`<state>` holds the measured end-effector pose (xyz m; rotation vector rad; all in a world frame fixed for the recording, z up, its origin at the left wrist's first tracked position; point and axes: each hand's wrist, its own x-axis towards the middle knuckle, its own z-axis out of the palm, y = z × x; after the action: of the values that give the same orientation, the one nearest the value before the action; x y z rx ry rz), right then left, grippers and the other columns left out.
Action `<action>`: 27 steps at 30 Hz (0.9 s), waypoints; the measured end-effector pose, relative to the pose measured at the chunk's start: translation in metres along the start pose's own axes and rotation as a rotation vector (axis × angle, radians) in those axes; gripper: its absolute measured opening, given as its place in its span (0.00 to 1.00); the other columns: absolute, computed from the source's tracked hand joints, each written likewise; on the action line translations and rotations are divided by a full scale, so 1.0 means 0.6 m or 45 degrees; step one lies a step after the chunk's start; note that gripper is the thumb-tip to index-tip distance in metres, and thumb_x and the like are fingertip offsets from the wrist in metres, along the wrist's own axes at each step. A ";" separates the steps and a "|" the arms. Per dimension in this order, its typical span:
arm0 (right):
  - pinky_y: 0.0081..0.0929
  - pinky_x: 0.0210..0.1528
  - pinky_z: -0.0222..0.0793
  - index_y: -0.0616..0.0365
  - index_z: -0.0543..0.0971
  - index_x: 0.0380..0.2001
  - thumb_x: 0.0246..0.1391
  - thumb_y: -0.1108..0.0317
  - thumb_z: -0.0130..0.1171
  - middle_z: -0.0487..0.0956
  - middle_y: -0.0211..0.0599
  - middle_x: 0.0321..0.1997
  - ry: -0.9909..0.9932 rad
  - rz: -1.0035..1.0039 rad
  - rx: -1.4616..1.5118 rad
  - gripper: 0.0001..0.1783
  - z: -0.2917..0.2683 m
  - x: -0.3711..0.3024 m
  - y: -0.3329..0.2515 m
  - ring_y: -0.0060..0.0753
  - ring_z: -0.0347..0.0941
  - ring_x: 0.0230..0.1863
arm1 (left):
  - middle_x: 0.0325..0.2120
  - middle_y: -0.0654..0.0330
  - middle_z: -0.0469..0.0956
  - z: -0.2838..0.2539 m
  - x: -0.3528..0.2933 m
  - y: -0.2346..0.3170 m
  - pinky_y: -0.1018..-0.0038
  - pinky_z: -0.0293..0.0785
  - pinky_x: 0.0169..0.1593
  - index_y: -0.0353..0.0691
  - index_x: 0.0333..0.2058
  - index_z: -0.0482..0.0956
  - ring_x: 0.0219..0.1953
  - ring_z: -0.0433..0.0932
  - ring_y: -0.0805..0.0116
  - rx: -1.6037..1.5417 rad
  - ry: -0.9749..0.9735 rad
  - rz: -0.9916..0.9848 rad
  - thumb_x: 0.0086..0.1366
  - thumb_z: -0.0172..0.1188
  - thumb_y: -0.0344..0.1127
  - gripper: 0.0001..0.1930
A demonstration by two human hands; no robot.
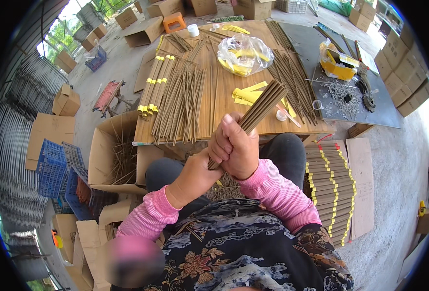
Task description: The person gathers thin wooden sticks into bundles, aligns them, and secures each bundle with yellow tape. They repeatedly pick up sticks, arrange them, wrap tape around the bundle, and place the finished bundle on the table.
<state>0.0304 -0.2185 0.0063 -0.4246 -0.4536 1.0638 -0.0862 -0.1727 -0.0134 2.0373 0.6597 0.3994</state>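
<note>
Both my hands grip one bundle of brown incense sticks [266,104], held tilted over my lap with its far end up and to the right. My right hand [237,149] wraps around the middle of the bundle, thumb on top. Just below it, my left hand [195,173] closes around the lower end, and the two hands touch. Behind the bundle, flat yellow paper strips [246,94] lie on the wooden table [221,127]. Loose brown sticks [180,102] are spread left of them, beside finished bundles [151,89] banded in yellow.
A clear plastic bag [258,51] with yellow strips sits mid-table. On the dark table [338,104] at right are a yellow box [338,65] and scattered small bits. A cardboard box [98,155] with sticks stands left. Banded bundles [328,194] lie stacked at my right.
</note>
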 end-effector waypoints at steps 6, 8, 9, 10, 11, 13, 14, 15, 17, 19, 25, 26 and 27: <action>0.20 0.08 0.49 0.53 0.59 0.16 0.57 0.62 0.45 0.54 0.24 0.07 -0.001 0.102 0.052 0.17 -0.002 -0.002 -0.002 0.18 0.48 0.06 | 0.24 0.60 0.73 -0.014 -0.021 0.005 0.79 0.67 0.29 0.32 0.39 0.67 0.24 0.70 0.74 -0.347 -0.191 -0.040 0.58 0.54 0.37 0.15; 0.19 0.08 0.49 0.53 0.59 0.16 0.57 0.61 0.45 0.54 0.23 0.07 -0.006 0.141 0.091 0.17 -0.006 0.000 0.001 0.18 0.48 0.06 | 0.23 0.64 0.69 -0.027 -0.029 0.010 0.84 0.62 0.27 0.34 0.39 0.65 0.22 0.65 0.80 -0.772 -0.366 -0.219 0.64 0.47 0.44 0.16; 0.19 0.08 0.49 0.52 0.59 0.16 0.57 0.61 0.45 0.54 0.23 0.07 -0.001 0.159 0.112 0.18 -0.008 0.002 0.003 0.18 0.48 0.06 | 0.22 0.64 0.67 -0.025 -0.033 0.010 0.84 0.60 0.26 0.34 0.39 0.65 0.21 0.63 0.80 -0.768 -0.334 -0.224 0.65 0.43 0.46 0.18; 0.19 0.08 0.49 0.52 0.59 0.15 0.57 0.61 0.44 0.54 0.23 0.07 0.004 0.177 0.133 0.18 -0.010 0.003 0.006 0.18 0.48 0.06 | 0.21 0.65 0.66 -0.021 -0.037 0.010 0.85 0.59 0.25 0.34 0.39 0.65 0.20 0.62 0.80 -0.764 -0.301 -0.229 0.66 0.39 0.49 0.20; 0.19 0.08 0.49 0.52 0.60 0.16 0.58 0.61 0.44 0.54 0.23 0.07 0.002 0.196 0.108 0.18 -0.010 0.002 0.009 0.18 0.48 0.06 | 0.20 0.65 0.64 -0.020 -0.042 0.010 0.86 0.57 0.23 0.34 0.39 0.65 0.19 0.60 0.80 -0.760 -0.267 -0.233 0.67 0.35 0.51 0.22; 0.19 0.08 0.49 0.52 0.59 0.16 0.58 0.61 0.44 0.54 0.23 0.08 0.013 0.208 0.115 0.18 -0.006 0.000 0.010 0.17 0.48 0.06 | 0.21 0.64 0.66 -0.024 -0.050 0.010 0.85 0.58 0.24 0.34 0.39 0.65 0.19 0.61 0.80 -0.724 -0.326 -0.244 0.68 0.34 0.50 0.22; 0.19 0.08 0.49 0.52 0.59 0.16 0.58 0.61 0.44 0.54 0.23 0.08 0.024 0.220 0.119 0.18 -0.006 0.000 0.012 0.17 0.48 0.06 | 0.22 0.63 0.66 -0.027 -0.052 0.006 0.85 0.58 0.24 0.33 0.39 0.65 0.19 0.61 0.80 -0.710 -0.356 -0.258 0.68 0.34 0.49 0.22; 0.19 0.08 0.49 0.52 0.59 0.16 0.58 0.61 0.44 0.54 0.23 0.08 0.019 0.231 0.121 0.18 -0.007 0.000 0.015 0.17 0.48 0.06 | 0.22 0.62 0.67 -0.030 -0.053 0.003 0.85 0.59 0.24 0.33 0.39 0.65 0.19 0.62 0.79 -0.723 -0.378 -0.276 0.68 0.34 0.50 0.22; 0.19 0.08 0.49 0.52 0.59 0.16 0.58 0.61 0.44 0.54 0.23 0.08 0.004 0.248 0.122 0.18 -0.007 -0.001 0.020 0.17 0.48 0.06 | 0.23 0.61 0.68 -0.035 -0.055 -0.003 0.84 0.60 0.24 0.33 0.38 0.65 0.20 0.63 0.78 -0.746 -0.423 -0.306 0.67 0.35 0.51 0.22; 0.19 0.08 0.49 0.52 0.59 0.16 0.58 0.62 0.43 0.54 0.22 0.08 -0.002 0.251 0.125 0.17 -0.004 -0.002 0.022 0.17 0.48 0.06 | 0.23 0.61 0.69 -0.028 -0.056 0.003 0.84 0.61 0.24 0.33 0.38 0.65 0.20 0.64 0.78 -0.825 -0.347 -0.294 0.67 0.36 0.51 0.22; 0.18 0.07 0.49 0.52 0.59 0.17 0.59 0.61 0.43 0.54 0.22 0.08 -0.027 0.284 0.137 0.17 -0.007 -0.001 0.028 0.17 0.48 0.06 | 0.23 0.63 0.68 -0.044 -0.058 -0.010 0.85 0.60 0.24 0.35 0.39 0.66 0.20 0.64 0.80 -0.966 -0.448 -0.413 0.67 0.38 0.47 0.19; 0.18 0.07 0.48 0.52 0.60 0.17 0.59 0.61 0.43 0.54 0.22 0.08 -0.017 0.301 0.145 0.17 -0.008 0.000 0.031 0.17 0.48 0.06 | 0.23 0.63 0.68 -0.042 -0.062 -0.015 0.86 0.60 0.23 0.35 0.39 0.66 0.20 0.64 0.80 -0.961 -0.442 -0.436 0.67 0.38 0.48 0.19; 0.17 0.08 0.49 0.52 0.60 0.18 0.59 0.61 0.43 0.55 0.22 0.08 -0.013 0.312 0.152 0.17 -0.008 0.003 0.033 0.17 0.49 0.06 | 0.23 0.64 0.68 -0.037 -0.065 -0.013 0.86 0.60 0.23 0.36 0.40 0.65 0.20 0.63 0.82 -0.993 -0.368 -0.425 0.67 0.38 0.48 0.19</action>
<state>0.0190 -0.2091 -0.0079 -0.3749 -0.3502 1.3236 -0.1312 -0.1774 -0.0092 1.1864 0.5372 0.1228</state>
